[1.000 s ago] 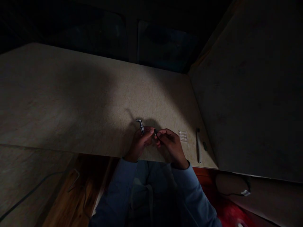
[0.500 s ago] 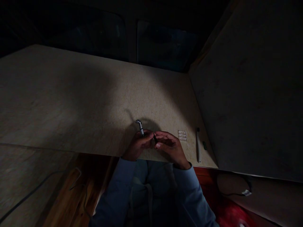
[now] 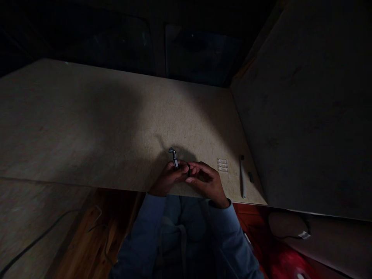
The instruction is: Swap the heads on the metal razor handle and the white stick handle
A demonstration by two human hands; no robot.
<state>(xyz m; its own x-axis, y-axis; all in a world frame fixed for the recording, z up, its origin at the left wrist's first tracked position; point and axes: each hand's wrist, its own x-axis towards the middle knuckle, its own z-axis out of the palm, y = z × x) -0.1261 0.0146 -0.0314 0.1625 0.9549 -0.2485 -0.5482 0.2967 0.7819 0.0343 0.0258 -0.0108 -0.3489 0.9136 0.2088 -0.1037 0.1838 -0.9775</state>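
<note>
My left hand (image 3: 168,179) is closed around a small metal tool (image 3: 173,156) with a bent tip that sticks up above my fingers. My right hand (image 3: 205,181) meets it from the right, fingers pinched on a small dark part (image 3: 188,169) between the two hands. Both hands rest on the near edge of a beige speckled tabletop (image 3: 116,128). The light is dim, so the small part is hard to make out.
Several small clear pieces (image 3: 223,164) lie in a row just right of my hands. A slim white pen-like stick (image 3: 241,176) and a tiny dark item (image 3: 250,177) lie further right. A second table (image 3: 305,116) adjoins on the right. Cables run over the wooden floor (image 3: 95,232).
My hands have closed in on each other and the right fingers curl tighter over the small part. The view has shifted slightly.
</note>
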